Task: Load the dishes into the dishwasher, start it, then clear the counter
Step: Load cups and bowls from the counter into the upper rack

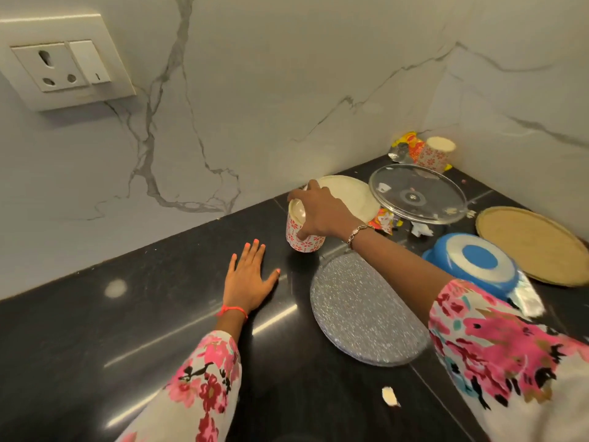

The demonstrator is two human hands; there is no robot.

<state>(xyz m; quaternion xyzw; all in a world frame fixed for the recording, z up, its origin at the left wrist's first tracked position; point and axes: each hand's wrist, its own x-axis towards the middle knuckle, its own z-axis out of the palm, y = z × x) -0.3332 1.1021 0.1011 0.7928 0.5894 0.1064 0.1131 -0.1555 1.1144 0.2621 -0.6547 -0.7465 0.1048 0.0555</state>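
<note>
My right hand (322, 212) grips a red-and-white patterned paper cup (302, 239) from above, near the marble wall on the black counter (127, 314). My left hand (248, 279) lies flat and open on the counter, just left of the cup. A grey speckled round plate (363, 314) sits in front of the cup. Behind my right hand is a cream plate (350, 193), and a glass lid (417, 193) rests partly over it. An upturned blue bowl (475, 263) and a tan round tray (532, 244) lie to the right.
A second patterned paper cup (436, 153) stands in the far corner beside crumpled yellow wrappers (404, 145). Scraps of paper and foil (420, 229) litter the counter, with one white scrap (390, 396) near the front. A wall socket (63, 68) is at upper left.
</note>
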